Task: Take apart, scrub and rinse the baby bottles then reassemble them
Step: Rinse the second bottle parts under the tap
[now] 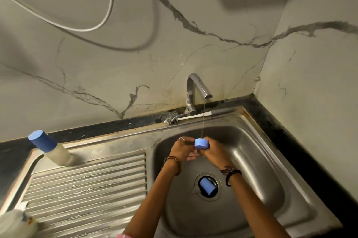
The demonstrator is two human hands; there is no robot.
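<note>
Over the steel sink basin (251, 170), my left hand (183, 149) and my right hand (214, 152) together hold a blue bottle ring (201, 143) under a thin stream of water from the tap (195, 92). My right hand grips the ring's right side; my left hand's fingers curl against its left side. A blue cap (206, 187) lies on the drain at the basin's bottom. An assembled baby bottle (51, 149) with a blue cap stands on the drainboard at the left. A bottle brush (193, 116) lies along the sink's back rim.
The ribbed drainboard (87, 189) spreads left of the basin. A white container (15, 224) sits at the bottom left corner. Marble walls close in behind and at the right, and a hose (93, 28) hangs on the back wall.
</note>
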